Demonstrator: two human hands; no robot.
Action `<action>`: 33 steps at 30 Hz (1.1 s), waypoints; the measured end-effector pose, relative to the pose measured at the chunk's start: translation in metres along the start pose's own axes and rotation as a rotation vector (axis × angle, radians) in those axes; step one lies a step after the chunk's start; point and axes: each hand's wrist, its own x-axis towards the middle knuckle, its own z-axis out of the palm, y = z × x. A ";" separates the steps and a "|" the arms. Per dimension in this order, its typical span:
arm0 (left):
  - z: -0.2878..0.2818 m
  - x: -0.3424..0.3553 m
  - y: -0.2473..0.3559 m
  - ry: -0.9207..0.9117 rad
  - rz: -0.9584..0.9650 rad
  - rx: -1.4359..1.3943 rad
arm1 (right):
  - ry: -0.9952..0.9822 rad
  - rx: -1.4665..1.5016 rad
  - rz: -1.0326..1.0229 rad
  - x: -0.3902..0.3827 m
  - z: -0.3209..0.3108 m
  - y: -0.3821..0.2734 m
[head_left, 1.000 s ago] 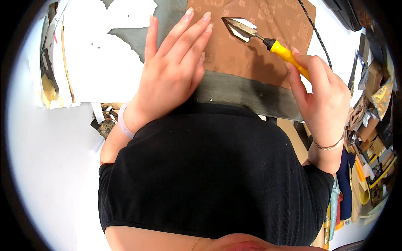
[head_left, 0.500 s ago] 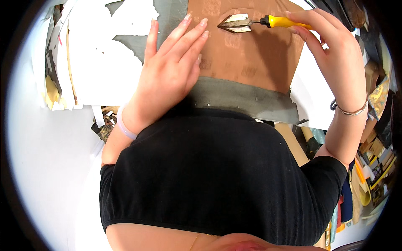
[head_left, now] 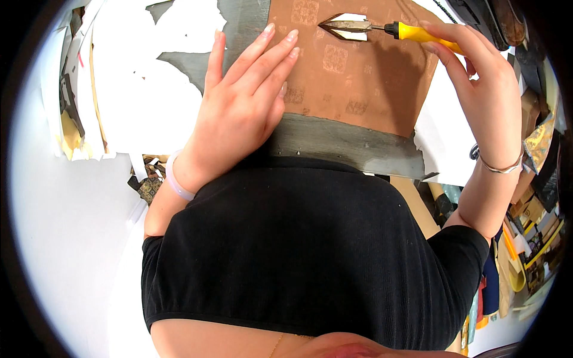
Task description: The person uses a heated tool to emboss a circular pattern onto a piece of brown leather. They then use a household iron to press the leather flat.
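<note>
One yellow-handled tool [head_left: 421,34], pointed head over a brown patterned sheet [head_left: 346,77] on the grey desk [head_left: 334,146]: probably light, head stiff, handle smooth and perhaps slippery, best held by the yellow part; sheet likely thin, soft. Right hand [head_left: 492,74]: grip pinching the handle's rear between thumb and fingers; left hand [head_left: 242,110]: grip released, fingers splayed across the sheet's left edge, grasping nothing. Count: two hands, one tool, one brown sheet, one pale bracelet [head_left: 178,177], one metal bangle [head_left: 502,170]; ragged white paper [head_left: 158,101] at left, pieces uncountable.
</note>
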 end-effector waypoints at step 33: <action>-0.001 0.001 -0.004 0.004 0.008 -0.072 | 0.018 0.010 0.073 0.030 -0.019 -0.046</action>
